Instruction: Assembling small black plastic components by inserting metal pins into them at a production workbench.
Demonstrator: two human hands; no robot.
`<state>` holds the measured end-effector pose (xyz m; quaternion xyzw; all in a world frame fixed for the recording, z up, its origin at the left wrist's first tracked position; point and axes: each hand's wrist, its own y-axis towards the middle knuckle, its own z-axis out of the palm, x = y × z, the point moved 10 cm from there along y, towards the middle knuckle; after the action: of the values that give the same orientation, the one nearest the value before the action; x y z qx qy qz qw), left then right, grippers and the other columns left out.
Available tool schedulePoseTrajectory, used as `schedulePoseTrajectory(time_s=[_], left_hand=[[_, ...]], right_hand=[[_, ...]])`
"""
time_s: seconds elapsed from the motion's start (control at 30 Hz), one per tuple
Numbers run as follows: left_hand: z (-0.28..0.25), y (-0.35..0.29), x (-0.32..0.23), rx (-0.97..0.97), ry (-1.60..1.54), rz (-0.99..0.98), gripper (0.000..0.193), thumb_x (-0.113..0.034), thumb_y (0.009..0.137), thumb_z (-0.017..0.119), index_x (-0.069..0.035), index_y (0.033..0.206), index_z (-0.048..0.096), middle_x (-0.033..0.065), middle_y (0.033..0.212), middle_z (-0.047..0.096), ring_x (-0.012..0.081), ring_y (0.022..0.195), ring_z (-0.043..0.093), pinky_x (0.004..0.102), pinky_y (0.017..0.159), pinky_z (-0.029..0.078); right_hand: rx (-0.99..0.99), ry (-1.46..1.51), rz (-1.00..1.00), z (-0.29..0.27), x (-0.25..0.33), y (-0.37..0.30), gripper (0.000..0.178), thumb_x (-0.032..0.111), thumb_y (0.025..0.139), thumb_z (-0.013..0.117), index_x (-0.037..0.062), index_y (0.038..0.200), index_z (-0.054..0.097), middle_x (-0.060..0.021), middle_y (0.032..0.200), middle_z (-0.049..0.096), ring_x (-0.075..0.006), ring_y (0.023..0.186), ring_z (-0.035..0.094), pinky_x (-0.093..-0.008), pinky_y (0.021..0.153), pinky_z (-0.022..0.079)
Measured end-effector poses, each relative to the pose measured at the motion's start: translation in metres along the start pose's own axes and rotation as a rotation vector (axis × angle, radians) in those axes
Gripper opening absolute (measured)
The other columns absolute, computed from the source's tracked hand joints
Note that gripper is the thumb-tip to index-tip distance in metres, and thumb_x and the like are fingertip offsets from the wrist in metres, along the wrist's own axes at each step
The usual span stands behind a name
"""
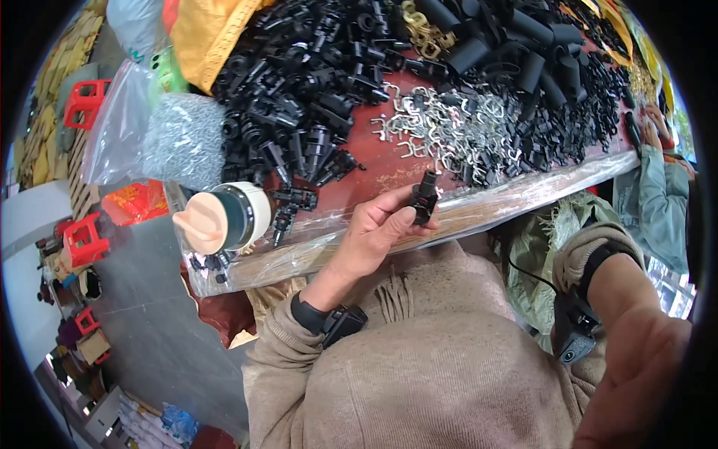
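My left hand (380, 229) is over the front edge of the red table (359, 142), closed on a small black plastic fitting (425, 199) held between thumb and fingers. My right hand (647, 367) is raised close to the camera at the lower right, apart from the table. Its fingers lie out of sight, so I cannot see whether it holds anything. Beyond my left hand is a scattered pile of bent metal clips (456, 123). A large heap of black plastic fittings (299, 97) covers the left part of the table.
A jar with a cream lid (206, 222) stands at the table's left corner, beside a bag of small grey pieces (183, 138). Black tubes (523, 52) and small black parts (561, 127) lie at right. Another person's sleeve (662, 202) shows far right. Red stools (84, 238) stand on the floor.
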<state>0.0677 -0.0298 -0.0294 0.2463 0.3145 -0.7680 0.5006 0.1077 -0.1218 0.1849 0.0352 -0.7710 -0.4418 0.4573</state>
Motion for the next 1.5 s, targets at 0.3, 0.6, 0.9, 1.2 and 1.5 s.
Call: schedulePoseTrajectory(time_s=[0.3,0.6,0.9,1.2,1.5], left_hand=[[-0.009,-0.01,-0.008,-0.053,0.041,0.027,0.043,-0.023,0.087,0.05,0.0,0.121,0.04,0.0124,0.107,0.054,0.0197,0.091,0.057,0.0313,0.079,0.047],[-0.009,-0.009,-0.013,-0.091,0.136,0.0,0.042,-0.019,0.087,0.05,0.001,0.123,0.039,0.0093,0.107,0.053,0.0162,0.091,0.056,0.0289,0.081,0.046],[-0.019,-0.001,-0.011,-0.094,0.09,-0.043,0.04,-0.022,0.088,0.048,0.002,0.12,0.04,0.0116,0.105,0.054,0.0185,0.089,0.057,0.0309,0.079,0.046],[-0.022,-0.001,-0.009,-0.072,-0.06,-0.046,0.041,-0.019,0.089,0.046,0.003,0.123,0.038,0.0105,0.108,0.053,0.0174,0.092,0.056,0.0299,0.079,0.047],[-0.025,0.001,-0.011,-0.112,-0.075,-0.009,0.037,-0.018,0.088,0.047,0.002,0.118,0.041,0.0139,0.105,0.054,0.0191,0.089,0.057,0.0305,0.077,0.047]], right_hand=[[-0.032,0.003,-0.084,-0.006,-0.023,0.017,0.019,0.01,0.065,0.064,0.0001,0.08,0.058,-0.0104,0.072,0.056,-0.0273,0.063,0.053,-0.0318,0.058,0.044],[-0.038,-0.12,-0.055,0.004,-0.057,0.059,0.023,0.009,0.063,0.065,-0.0001,0.082,0.057,-0.0104,0.073,0.055,-0.0284,0.064,0.053,-0.0322,0.06,0.045],[0.121,-1.129,0.452,-0.073,-0.231,0.026,0.025,0.009,0.078,0.051,0.0034,0.102,0.052,-0.0132,0.091,0.054,-0.029,0.08,0.055,-0.0354,0.069,0.044],[0.353,-1.433,0.687,-0.082,-0.307,0.027,0.048,0.019,0.071,0.057,0.0083,0.116,0.041,-0.0151,0.109,0.046,-0.0316,0.098,0.05,-0.0423,0.073,0.043],[0.426,-1.134,0.594,-0.058,-0.257,0.001,0.043,0.017,0.071,0.055,0.0084,0.112,0.045,-0.0129,0.101,0.048,-0.0295,0.095,0.051,-0.0446,0.071,0.042]])
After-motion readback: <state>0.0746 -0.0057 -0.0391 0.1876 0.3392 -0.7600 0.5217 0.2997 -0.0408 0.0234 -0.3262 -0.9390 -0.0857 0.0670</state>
